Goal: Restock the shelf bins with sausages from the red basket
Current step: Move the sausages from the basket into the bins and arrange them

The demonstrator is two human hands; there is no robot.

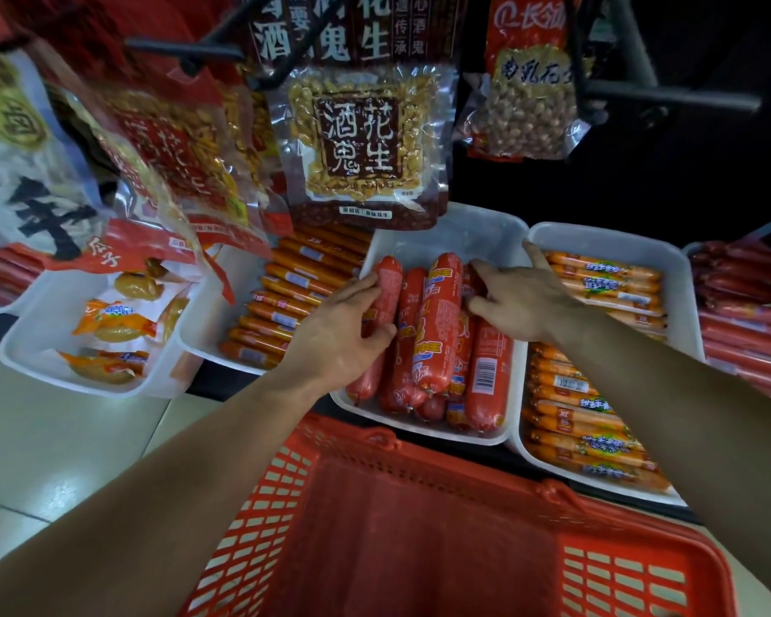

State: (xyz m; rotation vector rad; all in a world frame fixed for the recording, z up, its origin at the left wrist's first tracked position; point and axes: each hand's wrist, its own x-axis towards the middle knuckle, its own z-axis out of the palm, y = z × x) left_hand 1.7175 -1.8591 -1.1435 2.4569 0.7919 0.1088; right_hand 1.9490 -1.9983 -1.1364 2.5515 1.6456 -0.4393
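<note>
Left hand [343, 331] grips outermost sausage [386, 300]; right hand [521, 300], fingers spread, rests on the pile [437, 322]. Risk: loosely stacked top sausages may roll over the bin [455, 233] rim.

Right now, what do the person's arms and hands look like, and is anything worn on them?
Both forearms are bare from the picture's edge to the wrists, and no sleeves show. The left hand and the right hand wear no gloves. No watch, ring, bracelet or other marking is visible on either.
</note>
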